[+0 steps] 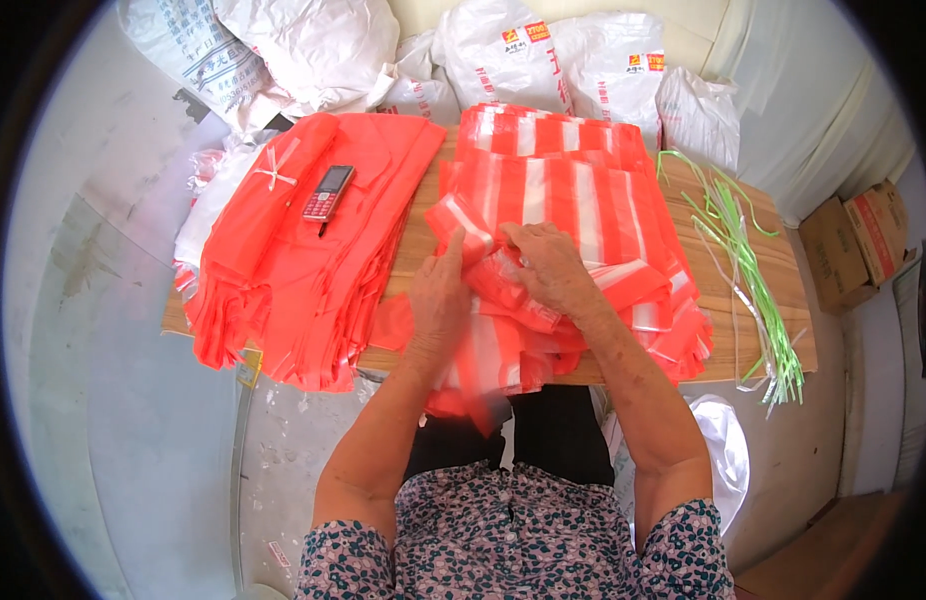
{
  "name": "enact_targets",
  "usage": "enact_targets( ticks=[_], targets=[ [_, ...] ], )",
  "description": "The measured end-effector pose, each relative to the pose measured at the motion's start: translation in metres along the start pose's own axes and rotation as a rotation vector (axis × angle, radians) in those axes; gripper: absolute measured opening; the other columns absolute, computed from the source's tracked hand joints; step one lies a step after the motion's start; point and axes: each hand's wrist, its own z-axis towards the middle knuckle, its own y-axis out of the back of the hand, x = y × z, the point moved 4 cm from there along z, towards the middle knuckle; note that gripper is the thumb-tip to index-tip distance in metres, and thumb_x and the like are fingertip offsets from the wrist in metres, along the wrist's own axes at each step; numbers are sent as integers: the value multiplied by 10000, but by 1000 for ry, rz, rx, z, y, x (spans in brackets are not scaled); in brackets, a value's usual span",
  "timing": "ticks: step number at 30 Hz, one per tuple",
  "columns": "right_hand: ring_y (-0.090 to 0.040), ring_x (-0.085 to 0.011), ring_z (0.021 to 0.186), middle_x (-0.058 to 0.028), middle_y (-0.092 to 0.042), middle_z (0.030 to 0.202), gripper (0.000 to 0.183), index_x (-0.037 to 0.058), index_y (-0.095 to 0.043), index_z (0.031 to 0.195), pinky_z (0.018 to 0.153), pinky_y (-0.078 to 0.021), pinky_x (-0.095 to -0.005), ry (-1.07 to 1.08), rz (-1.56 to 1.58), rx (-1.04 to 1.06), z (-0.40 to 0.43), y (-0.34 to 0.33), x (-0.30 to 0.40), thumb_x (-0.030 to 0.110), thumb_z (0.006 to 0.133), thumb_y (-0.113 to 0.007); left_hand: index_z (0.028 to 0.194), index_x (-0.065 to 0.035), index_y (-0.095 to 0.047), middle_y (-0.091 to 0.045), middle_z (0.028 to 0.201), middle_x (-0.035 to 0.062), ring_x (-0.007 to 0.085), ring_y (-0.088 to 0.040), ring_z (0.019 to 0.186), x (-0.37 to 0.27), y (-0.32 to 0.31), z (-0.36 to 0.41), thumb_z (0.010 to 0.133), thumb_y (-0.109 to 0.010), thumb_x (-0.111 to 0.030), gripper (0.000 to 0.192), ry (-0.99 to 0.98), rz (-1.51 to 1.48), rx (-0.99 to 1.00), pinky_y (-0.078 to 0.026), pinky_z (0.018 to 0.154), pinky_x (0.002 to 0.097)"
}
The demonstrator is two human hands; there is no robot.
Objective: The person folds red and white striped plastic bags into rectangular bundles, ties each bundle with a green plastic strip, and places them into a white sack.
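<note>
My right hand (549, 270) grips a folded bundle of red-and-white striped plastic bags (499, 279), fingers curled over its upper right side. On the bundle's left side is my left hand (440, 296), its index finger pointing up along the plastic; that forearm is slightly blurred. Under both hands lies a layered pile of striped plastic sheets or bags (575, 195). Loose striped ends hang over the near table edge, towards my lap. To the left rests a thick stack of plain red plastic bags (373, 172), with a red roll tied by a white strip (275, 171) on top.
A keypad mobile phone (330, 193) lies on the red stack. Green and clear plastic strips (755, 292) cross the right end of the wooden table (782, 225). Stuffed white woven sacks (500, 67) line the back. Cardboard boxes (838, 251) stand at the right wall.
</note>
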Motion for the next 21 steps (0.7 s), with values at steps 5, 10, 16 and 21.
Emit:
enact_targets(
  ticks=[5,10,16,21],
  targets=[
    [-556,-348,902,-144,-621,912,414,63,-545,1100,783,-447,-444,-66,15,103,2,-3,7,50,698,-647,1349,-91,-445,-538,845,165,351,-538,789,2,0,-1,700,-498,43,665,-9,-14,-14,-446,702,430],
    [-560,-304,844,-100,-621,812,258,58,-625,932,778,-445,-412,-40,177,56,-4,10,3,4,680,-634,1272,-6,-492,-593,847,131,298,-542,770,-6,1,2,628,-603,46,655,-35,76,-20,-443,682,395],
    [-558,-276,915,-89,-617,874,175,35,-633,780,829,-440,-378,54,156,81,-27,40,9,-75,658,-575,1295,-14,-475,-588,847,123,301,-542,776,1,-1,0,628,-605,47,683,-26,71,-11,-447,700,396],
    [-528,-317,1060,-118,-590,1034,315,42,-632,869,910,-414,-418,78,76,89,-50,46,13,-115,627,-506,1318,-17,-451,-586,845,119,301,-543,789,-1,-1,1,632,-606,43,706,-43,72,3,-450,712,397]
  ],
)
